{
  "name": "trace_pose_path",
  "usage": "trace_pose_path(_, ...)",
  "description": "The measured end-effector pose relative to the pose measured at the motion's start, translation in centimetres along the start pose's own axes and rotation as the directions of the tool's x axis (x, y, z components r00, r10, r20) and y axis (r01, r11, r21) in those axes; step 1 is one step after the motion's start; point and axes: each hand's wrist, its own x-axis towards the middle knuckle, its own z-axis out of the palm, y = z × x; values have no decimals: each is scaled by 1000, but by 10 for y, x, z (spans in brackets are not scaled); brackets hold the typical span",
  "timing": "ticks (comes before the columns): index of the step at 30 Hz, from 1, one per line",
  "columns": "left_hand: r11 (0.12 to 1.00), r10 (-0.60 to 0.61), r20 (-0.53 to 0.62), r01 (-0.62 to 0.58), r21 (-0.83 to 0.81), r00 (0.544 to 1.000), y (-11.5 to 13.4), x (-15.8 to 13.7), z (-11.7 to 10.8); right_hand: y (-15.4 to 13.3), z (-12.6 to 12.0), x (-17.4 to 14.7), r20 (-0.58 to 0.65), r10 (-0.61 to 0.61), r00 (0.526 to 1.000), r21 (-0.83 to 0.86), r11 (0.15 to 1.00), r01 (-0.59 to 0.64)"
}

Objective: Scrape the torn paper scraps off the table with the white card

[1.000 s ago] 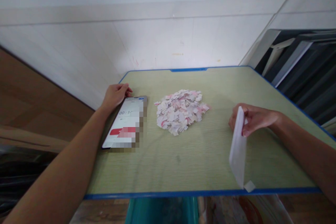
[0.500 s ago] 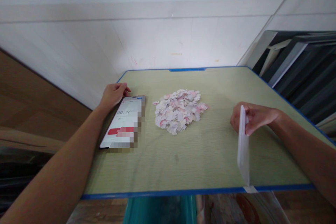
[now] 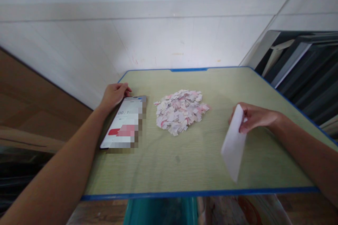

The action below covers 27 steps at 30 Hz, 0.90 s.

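Note:
A white folded sheet of paper hangs from my right hand, pinched at its upper end between thumb and fingers. The sheet tilts over the right part of the table, its lower end near the front edge. My left hand rests by the table's left edge, fingers loosely curled, with nothing visible in them. Just below it lies a smartphone with a timer on its lit screen, partly pixelated. Between my hands is a flat heap of torn paper scraps, white and pinkish.
The table has a pale wood-grain top with a blue rim and stands against a white wall. Below its front edge is a teal bin. Dark stacked panels lean at the right, and a brown board is on the left.
My right hand has turned the folded paper, so its broad face shows and its lower end has swung left, off the table's front edge. My left hand, phone and scraps stay put.

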Motion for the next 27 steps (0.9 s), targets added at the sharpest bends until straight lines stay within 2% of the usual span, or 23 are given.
trace_pose_path(3, 1000, 6, -8, -6, 4, 1000, 0, -1, 0, 0, -3, 0, -127, 73, 989, 107, 992, -60)
trace_pose_path(5, 1000, 11, -12, -11, -5, 1000, -1, -2, 0, 0, -6, -2, -255, 106, 961, 143, 987, -71)
trace_pose_path(7, 1000, 16, -11, -16, -13, 1000, -2, -1, 0, -1, -10, -4, -377, 150, 914, 169, 981, -92)
trace_pose_path(10, 1000, 19, -8, -19, -7, 1000, -2, -1, 0, -3, -16, -6, -540, 204, 816, 185, 975, -121)
trace_pose_path(13, 1000, 19, 2, -19, 11, 1000, 1, -2, -1, -5, -14, -3, -626, 201, 754, 122, 980, -160)
trace_pose_path(15, 999, 23, 25, -24, 41, 999, 3, -3, -3, -7, -7, 0, -627, 176, 759, 34, 979, -199)
trace_pose_path(17, 998, 26, 46, -29, 64, 999, 4, -3, -4, -10, 4, 4, -589, 152, 794, -34, 977, -213)
trace_pose_path(21, 997, 44, 42, -46, 57, 998, 2, -1, -4, -15, 29, 14, -493, 156, 856, 5, 984, -176)
trace_pose_path(27, 998, 40, 47, -42, 37, 998, 2, -1, -3, -15, 65, 27, -438, 121, 891, 56, 993, -108)
